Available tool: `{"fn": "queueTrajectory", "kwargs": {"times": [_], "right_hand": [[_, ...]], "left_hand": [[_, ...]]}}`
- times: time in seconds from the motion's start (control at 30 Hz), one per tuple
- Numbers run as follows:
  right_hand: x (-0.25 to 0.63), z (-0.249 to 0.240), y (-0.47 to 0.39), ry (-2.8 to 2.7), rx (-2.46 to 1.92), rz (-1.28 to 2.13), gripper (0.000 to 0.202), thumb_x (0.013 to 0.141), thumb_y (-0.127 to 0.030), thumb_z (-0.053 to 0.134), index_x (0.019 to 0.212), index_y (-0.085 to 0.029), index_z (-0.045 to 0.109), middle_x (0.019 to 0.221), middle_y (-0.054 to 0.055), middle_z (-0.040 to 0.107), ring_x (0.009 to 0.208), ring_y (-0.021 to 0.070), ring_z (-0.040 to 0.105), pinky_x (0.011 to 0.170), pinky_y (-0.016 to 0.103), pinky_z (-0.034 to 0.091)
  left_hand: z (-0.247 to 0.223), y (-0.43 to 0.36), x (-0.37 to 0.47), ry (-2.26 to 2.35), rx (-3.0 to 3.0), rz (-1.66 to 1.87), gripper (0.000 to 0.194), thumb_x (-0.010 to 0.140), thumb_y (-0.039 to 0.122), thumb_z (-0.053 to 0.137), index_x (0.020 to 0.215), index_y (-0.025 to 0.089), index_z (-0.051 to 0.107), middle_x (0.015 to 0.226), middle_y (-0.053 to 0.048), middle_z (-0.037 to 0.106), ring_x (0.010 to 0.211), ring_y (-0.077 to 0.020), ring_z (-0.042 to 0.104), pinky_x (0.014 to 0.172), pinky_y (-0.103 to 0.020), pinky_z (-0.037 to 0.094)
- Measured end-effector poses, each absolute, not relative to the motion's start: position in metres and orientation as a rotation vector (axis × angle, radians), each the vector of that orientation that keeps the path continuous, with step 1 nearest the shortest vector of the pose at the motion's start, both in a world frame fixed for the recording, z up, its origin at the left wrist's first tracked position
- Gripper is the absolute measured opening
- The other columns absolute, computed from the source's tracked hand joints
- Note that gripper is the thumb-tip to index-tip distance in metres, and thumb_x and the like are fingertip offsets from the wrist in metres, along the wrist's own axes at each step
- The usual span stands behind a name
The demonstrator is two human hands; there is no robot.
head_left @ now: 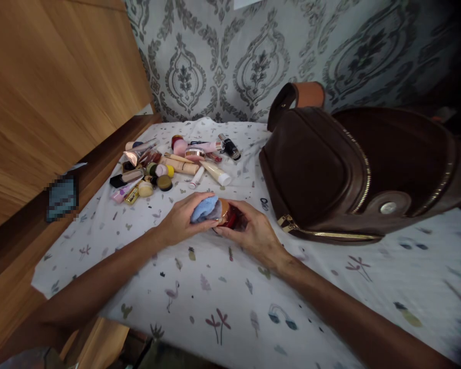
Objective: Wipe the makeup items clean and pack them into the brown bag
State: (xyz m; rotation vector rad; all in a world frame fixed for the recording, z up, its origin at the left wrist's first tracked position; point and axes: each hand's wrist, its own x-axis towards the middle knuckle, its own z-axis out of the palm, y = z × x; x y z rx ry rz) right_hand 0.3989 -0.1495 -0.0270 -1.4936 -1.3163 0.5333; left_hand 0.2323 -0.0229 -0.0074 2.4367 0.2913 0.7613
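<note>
My left hand (186,219) is closed on a crumpled light blue cloth (204,209), pressing it to the end of a small jar. That red jar (229,217) has a shiny copper-coloured band and lies sideways between my hands, just above the printed sheet. Wrapped round its other end is my right hand (255,230), with the thumb below and the fingers above. Part of the jar is hidden by the fingers and the cloth. Beyond my left hand lies a pile of cosmetics, with a cream tube (216,173) and a round olive-lidded jar (164,183) nearest.
A dark brown leather bag (311,169) with gold zips stands at the right. A black bottle (229,147) and a pink brush (205,147) lie at the back. Wooden panelling (61,66) borders the left, and patterned wallpaper (223,56) covers the wall behind the white printed sheet (215,287).
</note>
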Motion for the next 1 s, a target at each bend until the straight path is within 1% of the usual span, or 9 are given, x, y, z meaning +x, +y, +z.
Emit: {"fn": "queueTrajectory", "kwargs": {"times": [0.07, 0.17, 0.27, 0.33, 0.4, 0.53, 0.67, 0.83, 1.0], "right_hand": [[0.399, -0.027, -0.15, -1.317, -1.516, 0.518, 0.052, 0.073, -0.034, 0.081, 0.119, -0.02, 0.064, 0.107, 0.008, 0.071, 0.095, 0.0246, 0.067, 0.086, 0.042, 0.056], [0.399, -0.029, -0.149, -1.322, -1.546, 0.492, 0.052, 0.073, -0.036, 0.08, 0.12, -0.02, 0.064, 0.108, 0.008, 0.072, 0.097, 0.0254, 0.067, 0.088, 0.043, 0.055], [0.401, -0.033, -0.147, -1.334, -1.572, 0.447, 0.053, 0.071, -0.04, 0.079, 0.118, -0.02, 0.064, 0.11, 0.008, 0.071, 0.099, 0.0269, 0.067, 0.09, 0.044, 0.054], [0.402, -0.035, -0.146, -1.336, -1.585, 0.398, 0.053, 0.07, -0.044, 0.079, 0.115, -0.02, 0.065, 0.11, 0.01, 0.071, 0.1, 0.0284, 0.066, 0.09, 0.045, 0.053], [0.404, -0.037, -0.145, -1.329, -1.589, 0.373, 0.053, 0.07, -0.048, 0.077, 0.112, -0.019, 0.065, 0.107, 0.011, 0.071, 0.097, 0.0293, 0.067, 0.087, 0.045, 0.054], [0.407, -0.039, -0.143, -1.369, -1.606, 0.428, 0.055, 0.074, -0.055, 0.072, 0.115, -0.021, 0.063, 0.103, 0.011, 0.071, 0.088, 0.0281, 0.068, 0.081, 0.044, 0.057], [0.408, -0.036, -0.142, -1.417, -1.635, 0.379, 0.053, 0.075, -0.055, 0.068, 0.118, -0.024, 0.062, 0.106, 0.01, 0.071, 0.093, 0.0291, 0.069, 0.082, 0.043, 0.059], [0.411, -0.039, -0.144, -1.485, -1.663, 0.317, 0.056, 0.079, -0.059, 0.063, 0.125, -0.028, 0.059, 0.124, 0.01, 0.067, 0.111, 0.0318, 0.066, 0.089, 0.045, 0.059], [0.42, -0.046, -0.144, -1.594, -1.583, 0.257, 0.06, 0.082, -0.063, 0.061, 0.135, -0.036, 0.054, 0.124, 0.007, 0.069, 0.107, 0.0297, 0.069, 0.083, 0.042, 0.062]], "left_hand": [[-0.007, -0.024, 0.232, 0.375, 2.417, 0.717, 0.051, 0.085, 0.043, 0.069, 0.128, 0.019, 0.053, 0.116, -0.009, 0.068, 0.101, -0.0219, 0.066, 0.09, -0.032, 0.05], [-0.005, -0.025, 0.232, 0.481, 2.374, 0.629, 0.052, 0.084, 0.046, 0.069, 0.126, 0.018, 0.054, 0.102, -0.004, 0.07, 0.087, -0.0186, 0.066, 0.08, -0.029, 0.051], [-0.004, -0.025, 0.232, 0.522, 2.354, 0.606, 0.053, 0.083, 0.048, 0.069, 0.124, 0.018, 0.054, 0.095, -0.002, 0.07, 0.082, -0.0167, 0.065, 0.075, -0.027, 0.05], [-0.005, -0.026, 0.233, 0.513, 2.348, 0.63, 0.052, 0.083, 0.049, 0.069, 0.123, 0.018, 0.054, 0.098, -0.002, 0.07, 0.084, -0.0169, 0.065, 0.078, -0.027, 0.05], [-0.007, -0.026, 0.233, 0.486, 2.346, 0.655, 0.052, 0.083, 0.049, 0.069, 0.123, 0.019, 0.055, 0.107, -0.005, 0.069, 0.093, -0.0184, 0.066, 0.085, -0.029, 0.05], [-0.009, -0.025, 0.233, 0.448, 2.34, 0.657, 0.055, 0.082, 0.048, 0.072, 0.125, 0.018, 0.054, 0.12, -0.008, 0.066, 0.105, -0.0204, 0.065, 0.093, -0.03, 0.049], [-0.008, -0.024, 0.232, 0.4, 2.366, 0.639, 0.053, 0.083, 0.045, 0.072, 0.125, 0.017, 0.054, 0.121, -0.009, 0.065, 0.111, -0.0203, 0.062, 0.098, -0.03, 0.047], [-0.006, -0.024, 0.231, 0.385, 2.391, 0.596, 0.053, 0.084, 0.042, 0.072, 0.127, 0.017, 0.054, 0.122, -0.01, 0.065, 0.115, -0.0204, 0.062, 0.101, -0.029, 0.046], [-0.008, -0.023, 0.23, 0.329, 2.441, 0.585, 0.055, 0.086, 0.04, 0.07, 0.129, 0.012, 0.053, 0.124, -0.013, 0.065, 0.118, -0.0205, 0.061, 0.104, -0.027, 0.045]]}}
